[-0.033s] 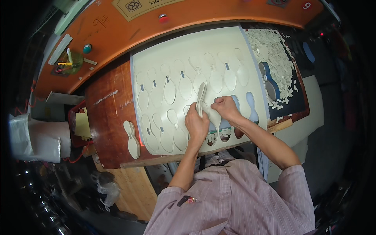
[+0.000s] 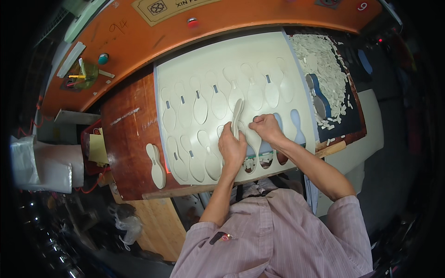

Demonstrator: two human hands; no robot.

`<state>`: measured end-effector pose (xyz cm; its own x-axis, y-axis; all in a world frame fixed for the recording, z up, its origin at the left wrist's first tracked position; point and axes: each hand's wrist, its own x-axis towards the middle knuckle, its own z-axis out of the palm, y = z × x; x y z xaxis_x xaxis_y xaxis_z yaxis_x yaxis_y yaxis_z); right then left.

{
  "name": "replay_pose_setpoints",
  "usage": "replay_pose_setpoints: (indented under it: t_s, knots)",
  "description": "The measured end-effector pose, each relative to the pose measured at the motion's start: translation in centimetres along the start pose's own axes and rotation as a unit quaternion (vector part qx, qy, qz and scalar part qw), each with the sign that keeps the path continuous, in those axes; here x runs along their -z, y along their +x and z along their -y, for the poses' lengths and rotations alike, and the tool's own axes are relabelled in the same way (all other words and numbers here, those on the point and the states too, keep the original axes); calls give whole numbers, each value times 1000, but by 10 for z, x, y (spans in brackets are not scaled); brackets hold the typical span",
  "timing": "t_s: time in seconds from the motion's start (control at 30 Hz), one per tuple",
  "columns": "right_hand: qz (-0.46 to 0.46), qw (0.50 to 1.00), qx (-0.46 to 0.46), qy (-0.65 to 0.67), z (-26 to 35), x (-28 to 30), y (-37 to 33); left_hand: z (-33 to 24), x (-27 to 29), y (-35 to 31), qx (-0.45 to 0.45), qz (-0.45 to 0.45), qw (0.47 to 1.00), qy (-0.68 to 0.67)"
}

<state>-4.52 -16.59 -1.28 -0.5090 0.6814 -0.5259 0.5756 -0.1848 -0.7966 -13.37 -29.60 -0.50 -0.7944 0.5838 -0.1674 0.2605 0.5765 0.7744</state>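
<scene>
A large cream sheet (image 2: 213,60), die-cut into several sole-shaped pieces, lies on a wooden board (image 2: 130,134). My left hand (image 2: 232,149) holds a small stack of cut-out sole pieces (image 2: 237,116) upright over the middle of the sheet. Just to its right, my right hand (image 2: 266,129) has its fingertips curled, pinching a sole-shaped piece (image 2: 254,121) still in the sheet. Empty sole-shaped holes (image 2: 297,132) show in the sheet to the right of and below my hands. One loose sole piece (image 2: 156,165) lies on the board left of the sheet.
A pile of small cream scraps (image 2: 324,60) and a blue sole-shaped cutting die (image 2: 320,95) lie to the right. Behind is an orange machine panel (image 2: 139,41) with a green button (image 2: 103,58), a red button (image 2: 192,22) and a pen tray (image 2: 79,76). White bag (image 2: 41,167) at left.
</scene>
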Motion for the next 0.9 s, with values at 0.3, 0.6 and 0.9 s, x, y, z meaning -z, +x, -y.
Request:
replay_pose_setpoints:
  t_s: [0.3, 0.6, 0.9]
  knots:
    - [107, 987, -78, 90, -4, 13, 8, -7, 5, -1, -79, 32, 996, 12]
    - [99, 966, -48, 235, -25, 22, -2, -22, 10, -16, -243, 65, 967, 48]
    - [-76, 978, 194, 18, -27, 47, -54, -13, 20, -65, -205, -53, 977, 13]
